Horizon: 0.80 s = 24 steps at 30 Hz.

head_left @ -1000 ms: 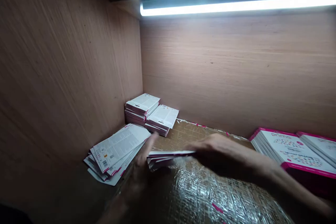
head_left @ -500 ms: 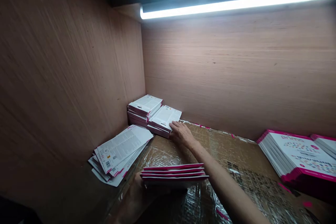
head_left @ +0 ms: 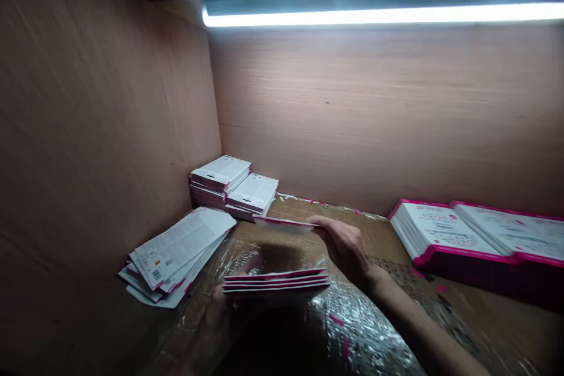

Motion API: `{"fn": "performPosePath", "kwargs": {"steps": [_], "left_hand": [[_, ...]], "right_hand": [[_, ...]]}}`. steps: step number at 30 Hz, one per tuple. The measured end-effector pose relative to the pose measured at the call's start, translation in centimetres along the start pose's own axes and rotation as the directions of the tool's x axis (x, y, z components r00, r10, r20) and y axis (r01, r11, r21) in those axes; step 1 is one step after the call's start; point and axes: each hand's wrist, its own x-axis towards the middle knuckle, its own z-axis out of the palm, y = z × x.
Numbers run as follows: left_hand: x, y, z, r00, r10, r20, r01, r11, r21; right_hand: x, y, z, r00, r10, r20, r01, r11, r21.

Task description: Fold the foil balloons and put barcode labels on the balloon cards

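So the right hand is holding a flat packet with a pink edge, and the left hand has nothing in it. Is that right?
Not quite: the left hand isn't empty. The head view shows it holding a small stack of pink-edged packets. The right hand does hold a flat packet with a pink edge.

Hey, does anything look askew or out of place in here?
Yes. The pile of white cards along the left wall is askew: its pieces splay at different angles, unlike the squarer stacks in the corner. Pink scraps also litter the work surface.
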Motion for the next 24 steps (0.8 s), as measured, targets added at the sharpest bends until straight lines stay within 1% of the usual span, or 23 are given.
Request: {"fn": "performPosePath", "kwargs": {"steps": [2,4,5,7,8,9,10,11,12,13,14,17,18,19,20,22,23,24], "left_hand": [[-0.1,0.2,1.9,0.997,0.083,0.005,-0.083,0.996,-0.039],[-0.3,0.7,4.3,0.994,0.102,0.026,-0.101,0.994,-0.044],[-0.4,1.0,5.7,0.994,0.096,0.052,-0.092,0.993,-0.067],[-0.6,1.2,8.4,0.992,0.072,0.106,-0.057,0.988,-0.142],[-0.7,1.2,9.6,0.989,0.060,0.135,-0.036,0.984,-0.175],[-0.8,1.1,10.7,0.987,0.049,0.154,-0.019,0.981,-0.192],[-1.0,1.0,11.7,0.985,0.042,0.168,-0.011,0.983,-0.182],[-1.2,0.8,12.6,0.983,0.042,0.181,-0.013,0.987,-0.157],[-1.5,0.6,13.3,0.976,0.053,0.210,-0.025,0.990,-0.137],[-1.8,0.4,13.9,0.965,0.065,0.254,-0.035,0.992,-0.123],[-2.1,0.3,14.4,0.949,0.068,0.308,-0.036,0.993,-0.111],[-2.8,0.2,15.4,0.886,0.027,0.464,-0.008,0.999,-0.043],[-2.9,0.1,15.5,0.873,0.011,0.487,-0.004,1.000,-0.015],[-3.0,0.0,15.4,0.866,0.000,0.501,-0.002,1.000,0.003],[-3.1,-0.2,15.3,0.853,-0.004,0.522,-0.002,1.000,0.012],[-3.3,-0.6,14.6,0.832,-0.017,0.555,0.010,1.000,0.016],[-3.5,-0.9,14.3,0.831,-0.029,0.556,0.019,1.000,0.024],[-3.8,-1.2,13.9,0.838,-0.040,0.544,0.025,0.999,0.036]], "right_hand": [[-2.0,-1.9,-3.6,0.994,0.100,0.037,-0.103,0.991,0.087],[-3.8,-3.5,-6.2,0.965,0.258,0.043,-0.262,0.949,0.174],[-4.6,-4.2,-7.1,0.936,0.350,0.027,-0.347,0.909,0.230],[-6.4,-5.1,-8.4,0.848,0.530,-0.015,-0.486,0.789,0.375],[-7.4,-5.4,-8.8,0.797,0.603,-0.033,-0.522,0.717,0.462],[-8.5,-5.7,-9.1,0.752,0.658,-0.042,-0.531,0.643,0.552],[-9.5,-5.9,-9.3,0.720,0.693,-0.040,-0.516,0.574,0.636],[-10.7,-6.1,-9.4,0.704,0.710,-0.031,-0.491,0.518,0.700],[-11.8,-6.2,-9.4,0.698,0.716,-0.011,-0.480,0.479,0.735],[-12.9,-6.3,-9.3,0.689,0.725,0.014,-0.494,0.455,0.741],[-13.9,-6.4,-9.1,0.661,0.750,0.030,-0.534,0.442,0.721],[-16.4,-6.4,-8.0,0.521,0.853,0.019,-0.675,0.398,0.621],[-17.0,-6.5,-7.6,0.494,0.870,0.015,-0.687,0.379,0.620],[-17.5,-6.6,-7.3,0.487,0.873,0.026,-0.683,0.362,0.635],[-17.9,-6.7,-7.0,0.499,0.865,0.054,-0.670,0.346,0.657],[-18.3,-7.3,-6.8,0.540,0.834,0.116,-0.638,0.316,0.702],[-18.3,-7.7,-6.8,0.557,0.819,0.135,-0.625,0.307,0.717],[-18.4,-8.0,-6.8,0.572,0.808,0.141,-0.617,0.311,0.723]]}}
